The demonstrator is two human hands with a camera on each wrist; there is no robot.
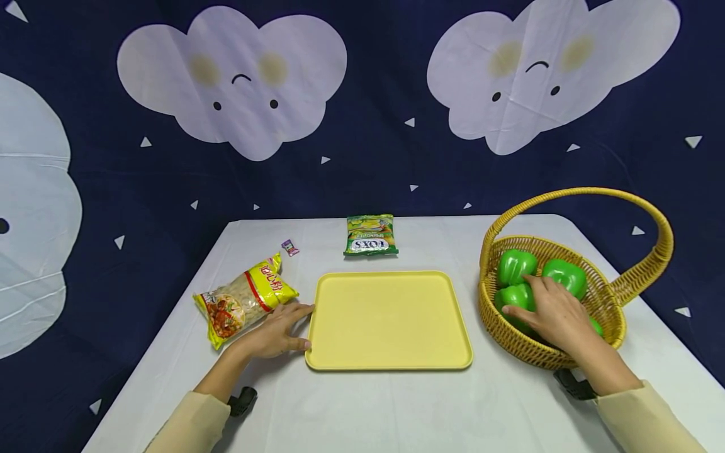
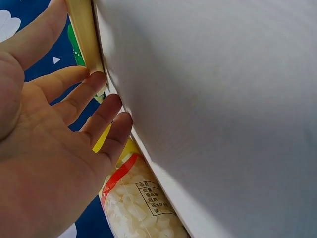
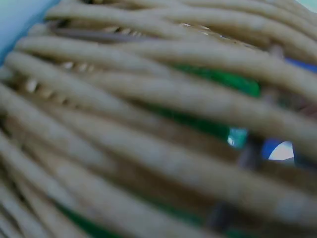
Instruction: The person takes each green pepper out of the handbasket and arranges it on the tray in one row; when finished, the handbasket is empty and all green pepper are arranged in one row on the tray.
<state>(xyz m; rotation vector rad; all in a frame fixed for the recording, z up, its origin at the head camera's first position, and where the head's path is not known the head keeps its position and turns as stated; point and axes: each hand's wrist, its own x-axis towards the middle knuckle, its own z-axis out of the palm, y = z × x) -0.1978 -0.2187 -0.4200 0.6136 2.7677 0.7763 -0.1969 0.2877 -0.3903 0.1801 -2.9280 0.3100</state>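
Observation:
A yellow tray [image 1: 388, 321] lies in the middle of the table. My left hand [image 1: 277, 330] is at its left edge, thumb and fingertips touching the rim; the left wrist view shows the fingers [image 2: 69, 104] fairly straight. Inside the wicker basket [image 1: 523, 349] on the right are several green bell peppers [image 1: 565, 277]. With thumb and fingers spread round the near-left pepper [image 1: 517, 297], my right hand [image 1: 557, 314] grips it in the basket. In the right wrist view only the basket's weave [image 3: 148, 114] shows, with green behind it; the right fingers are hidden there.
A yellow bag of dry food [image 1: 240, 302] lies beside the left hand. Beyond it is a small purple wrapped piece [image 1: 290, 247]. A green and yellow packet [image 1: 370, 236] lies behind the tray. The basket's tall handle [image 1: 589, 192] arches over the peppers.

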